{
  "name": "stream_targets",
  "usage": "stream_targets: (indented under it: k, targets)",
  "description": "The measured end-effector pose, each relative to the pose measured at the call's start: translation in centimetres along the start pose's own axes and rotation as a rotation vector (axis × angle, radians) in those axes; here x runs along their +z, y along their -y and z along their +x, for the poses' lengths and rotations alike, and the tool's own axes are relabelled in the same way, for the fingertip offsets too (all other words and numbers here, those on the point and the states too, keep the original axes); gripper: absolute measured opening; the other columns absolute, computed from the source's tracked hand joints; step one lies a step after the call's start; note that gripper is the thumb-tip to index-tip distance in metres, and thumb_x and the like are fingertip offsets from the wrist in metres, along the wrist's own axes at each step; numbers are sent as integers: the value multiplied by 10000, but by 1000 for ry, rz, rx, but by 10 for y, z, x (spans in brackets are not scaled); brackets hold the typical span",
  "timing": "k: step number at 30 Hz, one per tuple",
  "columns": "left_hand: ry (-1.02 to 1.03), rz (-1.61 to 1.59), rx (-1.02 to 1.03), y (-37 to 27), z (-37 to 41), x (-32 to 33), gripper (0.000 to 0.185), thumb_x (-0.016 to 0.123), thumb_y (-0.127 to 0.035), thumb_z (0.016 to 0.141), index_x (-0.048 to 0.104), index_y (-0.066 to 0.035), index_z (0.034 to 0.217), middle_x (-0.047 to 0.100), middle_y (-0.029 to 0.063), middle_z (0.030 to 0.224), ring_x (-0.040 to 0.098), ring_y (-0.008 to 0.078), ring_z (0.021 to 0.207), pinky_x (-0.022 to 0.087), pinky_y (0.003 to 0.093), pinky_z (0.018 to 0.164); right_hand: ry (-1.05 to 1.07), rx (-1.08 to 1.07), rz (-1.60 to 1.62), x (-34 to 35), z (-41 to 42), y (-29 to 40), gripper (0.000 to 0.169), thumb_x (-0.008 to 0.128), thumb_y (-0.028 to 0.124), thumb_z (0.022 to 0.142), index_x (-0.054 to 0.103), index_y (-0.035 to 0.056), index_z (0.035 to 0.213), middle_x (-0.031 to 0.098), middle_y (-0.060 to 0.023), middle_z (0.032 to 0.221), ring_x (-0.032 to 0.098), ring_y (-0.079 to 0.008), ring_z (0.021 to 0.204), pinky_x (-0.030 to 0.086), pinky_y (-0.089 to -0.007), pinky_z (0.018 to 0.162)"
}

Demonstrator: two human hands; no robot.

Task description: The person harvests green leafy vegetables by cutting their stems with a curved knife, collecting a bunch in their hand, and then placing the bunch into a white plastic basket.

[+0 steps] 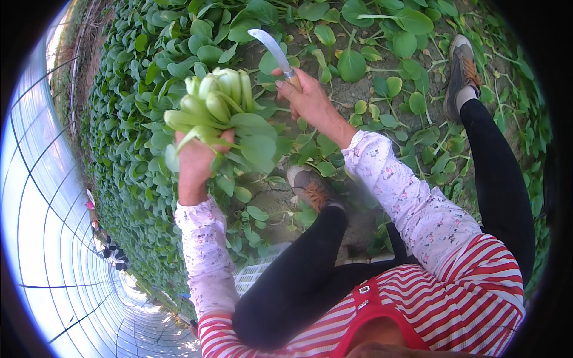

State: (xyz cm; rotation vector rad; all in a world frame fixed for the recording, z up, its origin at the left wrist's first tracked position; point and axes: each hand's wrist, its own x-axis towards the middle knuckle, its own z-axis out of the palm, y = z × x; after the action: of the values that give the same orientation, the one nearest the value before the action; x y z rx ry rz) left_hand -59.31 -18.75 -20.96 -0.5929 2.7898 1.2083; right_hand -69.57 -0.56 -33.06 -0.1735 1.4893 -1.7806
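My left hand (197, 156) grips a bunch of bok choy (219, 96) by its leaves. The pale green stem ends point up and away from me, and some broad leaves hang out to the right of the fist. In my right hand (309, 96) is a harvesting knife with a wooden handle (293, 80). Its curved steel blade (271, 47) points up and to the left, apart from the bunch. Below both hands, leafy plants and bare soil (273, 206) show between my feet and the bed.
A dense bed of bok choy (134, 147) stretches along the left. Loose leaves (351, 65) litter the soil ahead and right. A white plastic crate (257, 270) sits partly hidden by my leg. My shoes (463, 67) rest among plants. Greenhouse film (44, 215) curves at far left.
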Motion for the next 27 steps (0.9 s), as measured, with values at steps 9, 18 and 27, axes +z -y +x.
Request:
stream_targets:
  k: [9,18,27]
  targets:
    - [255,461,40,53,73,-7,468,795,-216,597,691,-69,1028,572,237,1258,532,362,1195,425,399,1012,118,0,-608,21,49,-61,390,519,341,922,567,-25,1047,638,-257,1024,595,-441,967,455,-497,827]
    - [602,688,-191,108,27,-8,543,793,-283,622,676,-174,1141,467,257,1371,424,403,1301,390,388,1082,228,61,-647,37,65,-95,383,478,328,946,589,-27,1038,641,-260,999,603,-433,955,456,-497,847]
    - [511,664,-108,123,10,-8,502,758,-241,673,656,-179,1160,616,135,1238,426,397,1300,417,426,1055,244,103,-753,47,55,-81,375,458,289,959,586,-36,1094,646,-278,1019,614,-441,980,469,-502,882]
